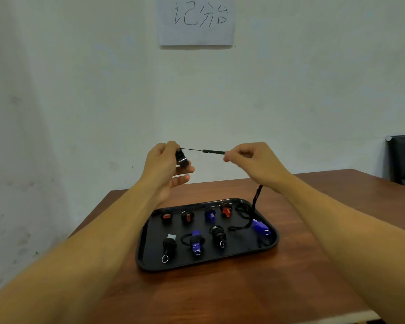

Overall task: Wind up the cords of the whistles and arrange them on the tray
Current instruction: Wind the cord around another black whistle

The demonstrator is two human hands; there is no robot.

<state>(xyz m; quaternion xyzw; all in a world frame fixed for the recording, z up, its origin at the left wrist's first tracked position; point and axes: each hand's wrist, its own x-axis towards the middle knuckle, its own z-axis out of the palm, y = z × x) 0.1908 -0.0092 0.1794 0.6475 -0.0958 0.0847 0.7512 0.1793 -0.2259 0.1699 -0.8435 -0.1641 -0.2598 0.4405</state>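
Head view: left hand (164,164) grips a black whistle (181,157) above the counter (290,265); right hand (250,157) pinches its taut black cord (211,151). Wound red, blue and black whistles lie on the black tray (275,239). Brown wood, pale wall (80,90).

support: brown wooden table (290,288) | directly on it: black tray (147,265) holding whistles
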